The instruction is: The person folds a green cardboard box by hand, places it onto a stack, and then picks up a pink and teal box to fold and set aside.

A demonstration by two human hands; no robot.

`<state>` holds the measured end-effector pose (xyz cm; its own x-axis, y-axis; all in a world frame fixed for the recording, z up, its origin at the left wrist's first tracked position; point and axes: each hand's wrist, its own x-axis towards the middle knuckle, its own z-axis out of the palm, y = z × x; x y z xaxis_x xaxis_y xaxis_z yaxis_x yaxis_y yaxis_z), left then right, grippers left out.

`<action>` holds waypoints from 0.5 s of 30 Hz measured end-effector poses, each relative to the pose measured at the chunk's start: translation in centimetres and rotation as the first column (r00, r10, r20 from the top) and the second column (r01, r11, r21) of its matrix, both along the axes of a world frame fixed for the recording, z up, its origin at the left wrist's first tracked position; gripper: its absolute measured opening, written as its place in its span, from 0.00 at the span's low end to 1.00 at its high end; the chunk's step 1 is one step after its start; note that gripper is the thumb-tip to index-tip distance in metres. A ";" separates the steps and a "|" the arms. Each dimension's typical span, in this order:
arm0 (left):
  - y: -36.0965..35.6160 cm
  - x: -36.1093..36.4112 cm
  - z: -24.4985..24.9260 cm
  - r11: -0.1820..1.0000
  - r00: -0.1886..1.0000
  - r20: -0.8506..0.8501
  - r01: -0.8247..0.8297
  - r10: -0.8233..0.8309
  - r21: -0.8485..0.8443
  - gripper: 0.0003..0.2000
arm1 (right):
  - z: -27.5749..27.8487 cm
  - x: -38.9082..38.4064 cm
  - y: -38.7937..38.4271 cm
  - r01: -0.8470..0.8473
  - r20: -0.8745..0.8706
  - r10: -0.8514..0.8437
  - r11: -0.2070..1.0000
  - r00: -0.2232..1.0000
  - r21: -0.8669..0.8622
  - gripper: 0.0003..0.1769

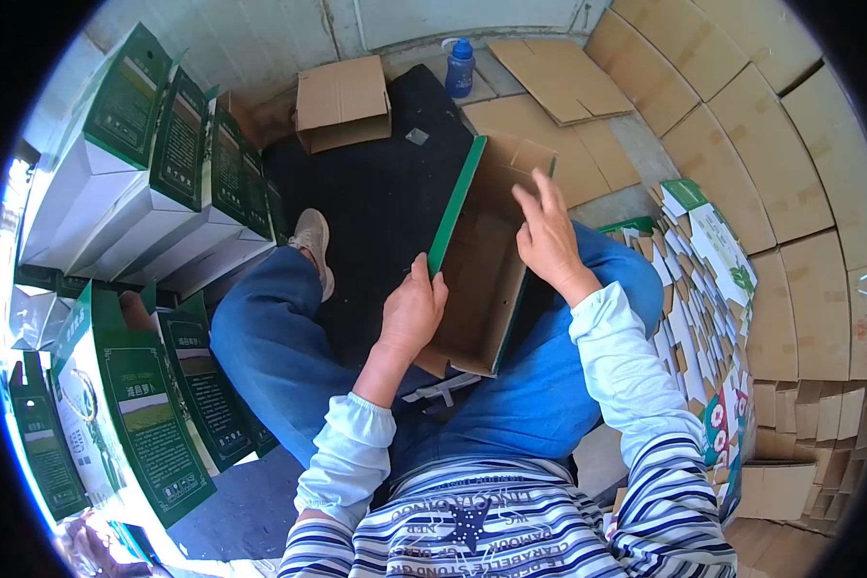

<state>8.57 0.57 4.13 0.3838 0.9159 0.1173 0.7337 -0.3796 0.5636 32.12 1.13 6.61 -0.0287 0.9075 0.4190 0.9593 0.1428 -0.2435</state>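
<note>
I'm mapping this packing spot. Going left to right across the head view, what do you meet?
Assembled green-and-white boxes → left hand → half-folded cardboard box → right hand → stack of flat printed blanks → brown cardboard sheets.

The carton (477, 289) in the left fingers (424, 276) is plain brown inside, green on its outer face; below the fingers, blue jeans (279, 347) and a navy-and-white striped shirt (491, 520); left of them, green-and-white boxes (154, 144); beyond the right fingers (547, 193), a black mat (376, 183), a blue bottle (459, 69) and brown cardboard sheets (559, 82).
</note>
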 end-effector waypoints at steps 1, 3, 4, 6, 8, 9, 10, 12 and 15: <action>0.1 -0.1 0.2 1.000 1.000 -0.007 -0.003 0.003 -0.024 0.19 | -0.3 0.1 0.0 0.060 -0.060 -0.057 0.997 0.997 0.046 0.30; 0.4 -0.3 1.0 0.997 1.000 -0.023 -0.012 0.010 -0.072 0.18 | -0.9 0.4 0.0 0.187 -0.187 -0.161 0.974 0.969 0.127 0.33; 0.4 -0.4 1.3 0.996 1.000 -0.028 -0.011 0.009 -0.084 0.17 | -1.4 0.6 0.0 0.217 -0.315 -0.210 0.976 0.926 -0.012 0.34; 0.5 -0.5 1.7 0.994 0.999 -0.038 -0.005 0.001 -0.110 0.15 | -2.2 1.1 -0.3 0.215 -0.524 -0.345 0.932 0.779 -0.293 0.36; 0.9 -0.8 1.3 0.995 0.999 0.033 0.001 0.003 -0.098 0.15 | -2.5 2.0 -0.1 0.113 -0.553 -0.327 0.916 0.767 -0.385 0.36; 1.2 -1.0 1.0 0.996 0.998 0.070 0.003 0.004 -0.091 0.15 | -2.4 2.0 -0.3 0.110 -0.569 -0.320 0.922 0.757 -0.372 0.36; 1.6 -1.3 0.8 0.990 0.991 0.132 0.013 0.006 -0.144 0.16 | -2.2 2.0 -0.3 0.107 -0.586 -0.312 0.928 0.748 -0.357 0.36; 2.5 -2.3 0.7 0.969 0.967 0.253 0.040 0.024 -0.243 0.17 | -2.6 2.3 -0.4 0.073 -0.655 -0.282 0.942 0.700 -0.328 0.34; 3.1 -2.7 0.6 0.944 0.954 0.297 0.052 0.049 -0.325 0.17 | -3.4 2.9 0.1 0.048 -0.687 -0.272 0.944 0.674 -0.327 0.34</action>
<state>5.91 3.67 4.77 0.3794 0.9219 -0.0783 0.5129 -0.1392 0.8471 35.03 1.20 3.21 0.3327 0.9430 -0.0054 0.4739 -0.1721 -0.8636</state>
